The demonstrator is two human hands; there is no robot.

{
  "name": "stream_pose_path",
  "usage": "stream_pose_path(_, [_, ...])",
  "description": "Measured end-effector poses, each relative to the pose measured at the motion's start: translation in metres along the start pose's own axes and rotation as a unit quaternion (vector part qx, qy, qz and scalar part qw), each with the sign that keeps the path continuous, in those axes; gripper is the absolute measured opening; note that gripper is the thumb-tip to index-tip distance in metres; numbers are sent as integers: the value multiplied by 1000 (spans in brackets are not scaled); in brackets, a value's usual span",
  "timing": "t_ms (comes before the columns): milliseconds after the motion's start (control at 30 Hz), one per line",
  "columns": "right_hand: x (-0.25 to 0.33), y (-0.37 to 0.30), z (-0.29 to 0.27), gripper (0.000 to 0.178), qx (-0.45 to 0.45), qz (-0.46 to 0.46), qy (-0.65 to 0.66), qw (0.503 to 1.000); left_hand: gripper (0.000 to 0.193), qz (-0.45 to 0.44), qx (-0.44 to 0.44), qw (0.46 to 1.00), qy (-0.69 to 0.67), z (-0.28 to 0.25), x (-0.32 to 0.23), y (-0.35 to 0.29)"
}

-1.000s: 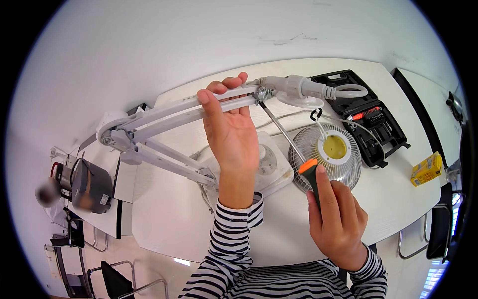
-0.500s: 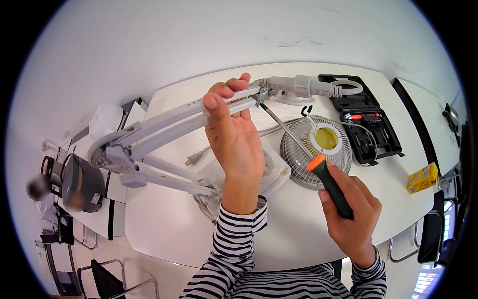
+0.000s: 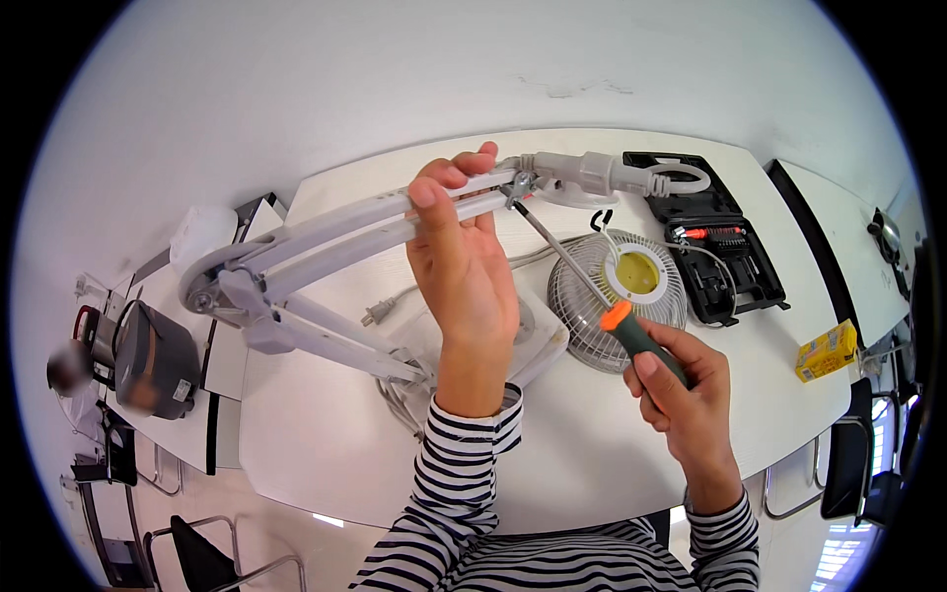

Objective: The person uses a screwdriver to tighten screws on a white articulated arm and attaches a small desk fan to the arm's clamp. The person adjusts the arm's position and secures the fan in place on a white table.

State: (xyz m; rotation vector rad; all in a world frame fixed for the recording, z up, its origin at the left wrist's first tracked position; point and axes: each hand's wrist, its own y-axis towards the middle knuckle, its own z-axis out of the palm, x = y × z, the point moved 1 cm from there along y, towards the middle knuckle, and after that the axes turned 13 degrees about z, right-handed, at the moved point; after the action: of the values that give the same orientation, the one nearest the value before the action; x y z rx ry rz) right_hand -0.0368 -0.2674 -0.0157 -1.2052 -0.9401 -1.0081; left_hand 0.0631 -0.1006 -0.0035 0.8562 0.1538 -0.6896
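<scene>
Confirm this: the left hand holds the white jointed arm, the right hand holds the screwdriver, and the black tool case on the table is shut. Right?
No: the head view shows the black tool case open, its lid folded back. The rest stands: the left hand holds the white jointed arm, the right hand holds the screwdriver, and the case is on the table.

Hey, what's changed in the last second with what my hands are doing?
Your right hand has turned and shifted its grip on the screwdriver: the index finger, earlier stretched along the handle, is now curled, with the thumb on top. Nothing was let go. Your left hand still holds the lamp arm; the screwdriver's tip remains at its joint.
</scene>
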Motion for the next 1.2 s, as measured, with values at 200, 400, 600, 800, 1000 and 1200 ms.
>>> stream_pose_path(200, [-4,2,1,35,-117,-237,-282,922,35,-10,11,1000,14,-2,-2,1])
stream_pose_path(400, [3,-5,9,43,-298,-467,-681,480,35,-14,3,1000,25,-2,-6,2])
stream_pose_path(600, [13,4,3,39,-261,-453,-635,569,34,-7,-2,1000,15,-2,-3,3])
stream_pose_path(800, [27,-2,3,37,-212,-385,-606,664,31,-5,-29,1000,2,1,-5,2])
stream_pose_path(1000, [38,-1,-2,35,-162,-345,-566,731,38,-4,-11,999,31,0,-5,1])
stream_pose_path(1200, [45,0,-4,33,-134,-316,-547,764,37,-2,-15,1000,24,0,-6,1])
